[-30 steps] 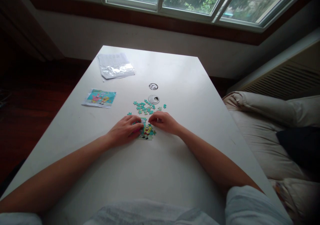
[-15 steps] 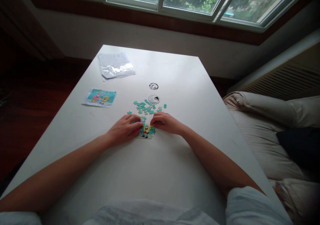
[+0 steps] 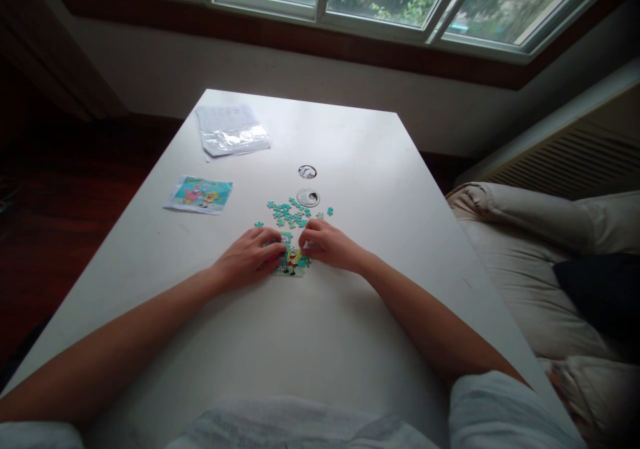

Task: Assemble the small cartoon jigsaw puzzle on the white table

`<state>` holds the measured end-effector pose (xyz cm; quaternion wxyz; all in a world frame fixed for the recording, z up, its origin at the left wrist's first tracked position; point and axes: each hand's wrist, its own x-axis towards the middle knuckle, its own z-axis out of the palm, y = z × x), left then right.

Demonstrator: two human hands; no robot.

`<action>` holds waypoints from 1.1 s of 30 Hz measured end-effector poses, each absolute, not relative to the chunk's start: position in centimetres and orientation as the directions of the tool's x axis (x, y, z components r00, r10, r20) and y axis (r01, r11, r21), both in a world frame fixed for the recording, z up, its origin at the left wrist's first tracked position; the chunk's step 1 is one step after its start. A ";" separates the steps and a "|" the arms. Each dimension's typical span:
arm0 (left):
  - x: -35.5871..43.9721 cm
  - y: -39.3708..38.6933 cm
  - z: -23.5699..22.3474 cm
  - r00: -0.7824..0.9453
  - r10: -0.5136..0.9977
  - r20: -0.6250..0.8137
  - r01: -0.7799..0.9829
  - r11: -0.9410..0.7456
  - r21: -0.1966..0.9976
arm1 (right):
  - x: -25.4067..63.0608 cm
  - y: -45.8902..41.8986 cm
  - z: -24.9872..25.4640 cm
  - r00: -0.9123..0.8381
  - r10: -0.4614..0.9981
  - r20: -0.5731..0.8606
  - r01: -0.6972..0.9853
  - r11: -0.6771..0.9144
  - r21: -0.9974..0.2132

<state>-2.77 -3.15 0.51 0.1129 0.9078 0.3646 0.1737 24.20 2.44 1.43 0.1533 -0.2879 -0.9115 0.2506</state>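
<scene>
The puzzle [image 3: 293, 262] lies on the desk [image 3: 280, 342], partly under the left hand [image 3: 253, 252], its grip loose; whether the right hand [image 3: 329, 244] grasps anything, I cannot tell. A sideways nudge could split the puzzle.

Papers [image 3: 225, 117], far left: faint marks, too small to read from here.
Picture sheet [image 3: 203, 194], left: no readable words.

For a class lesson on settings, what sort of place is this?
Probably a living room at home: a cushioned sofa, a sliding window and a partly assembled jigsaw puzzle.
</scene>
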 end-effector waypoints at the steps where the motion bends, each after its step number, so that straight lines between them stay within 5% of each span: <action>1: -2.8 -3.2 0.5 0.673 0.702 0.234 0.623 -0.708 0.332 | 24.2 2.4 1.5 -0.779 0.614 0.125 0.469 0.703 -0.534; 15: -2.9 -3.1 0.4 0.674 0.696 0.248 0.616 -0.714 0.333 | 24.4 2.4 2.2 -0.775 0.631 0.030 0.541 0.687 -0.486; 33: -2.8 -3.1 0.5 0.667 0.704 0.243 0.619 -0.706 0.344 | 24.2 3.0 1.3 -0.765 0.639 0.085 0.511 0.682 -0.523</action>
